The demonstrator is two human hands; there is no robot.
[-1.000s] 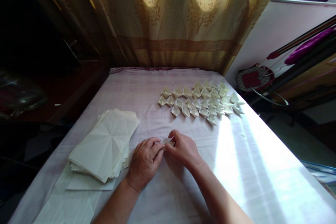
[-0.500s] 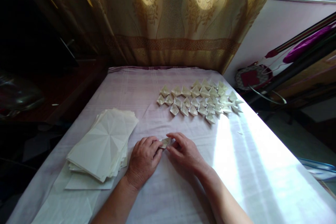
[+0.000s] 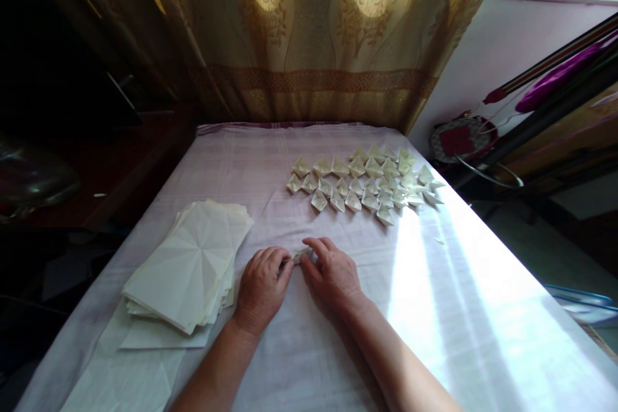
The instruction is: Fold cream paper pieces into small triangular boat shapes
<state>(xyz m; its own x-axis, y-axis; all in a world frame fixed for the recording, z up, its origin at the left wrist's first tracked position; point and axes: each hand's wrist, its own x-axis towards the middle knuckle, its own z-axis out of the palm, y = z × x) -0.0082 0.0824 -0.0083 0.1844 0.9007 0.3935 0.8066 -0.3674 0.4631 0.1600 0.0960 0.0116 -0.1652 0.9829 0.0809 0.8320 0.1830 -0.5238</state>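
Between my two hands is a small piece of folded paper [image 3: 298, 256], mostly covered by fingers. My left hand [image 3: 263, 282] pinches its left end between thumb and fingers. At the other end, my right hand [image 3: 333, 270] has its thumb and fingertips closed on the paper, close to the left fingertips. Beyond the hands, to the right, stand rows of folded paper boats [image 3: 356, 185]. To the left of my left hand lies a stack of creased paper sheets [image 3: 193, 257], its top sheet marked with star-like fold lines.
A pale checked cloth [image 3: 232, 167] covers the table, with bright sunlight on its right side. A patterned curtain [image 3: 309, 32] hangs behind the far edge. A round bag [image 3: 463, 140] and poles are at the right, and a dark red surface [image 3: 159, 148] borders the left.
My right hand has turned and closed in toward the left, so its fingers now cover more of the folded paper. The view has shifted slightly.
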